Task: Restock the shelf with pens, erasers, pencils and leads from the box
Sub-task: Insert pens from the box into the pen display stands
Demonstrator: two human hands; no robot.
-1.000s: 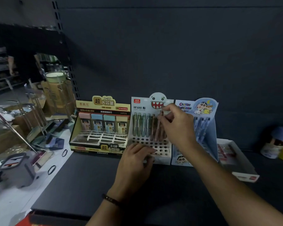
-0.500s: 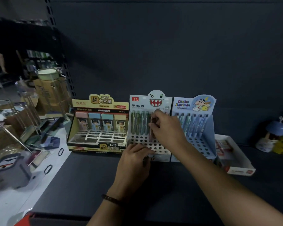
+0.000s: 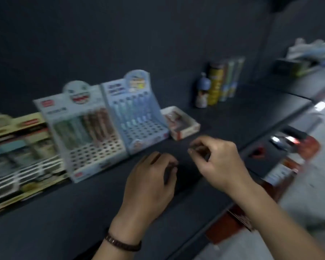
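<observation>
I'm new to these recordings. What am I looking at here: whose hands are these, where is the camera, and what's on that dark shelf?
No machine here: a person works with two bare hands, filmed by one wide-angle camera worn on the head, looking down. The picture is blurred. The left hand and right hand hover over a dark shelf, fingers curled; each may hold something small, but the blur hides it. On the shelf stand a white pen display with a toothy face, a blue pen display beside it, a yellowish display box far left and a small open tray to the right.
</observation>
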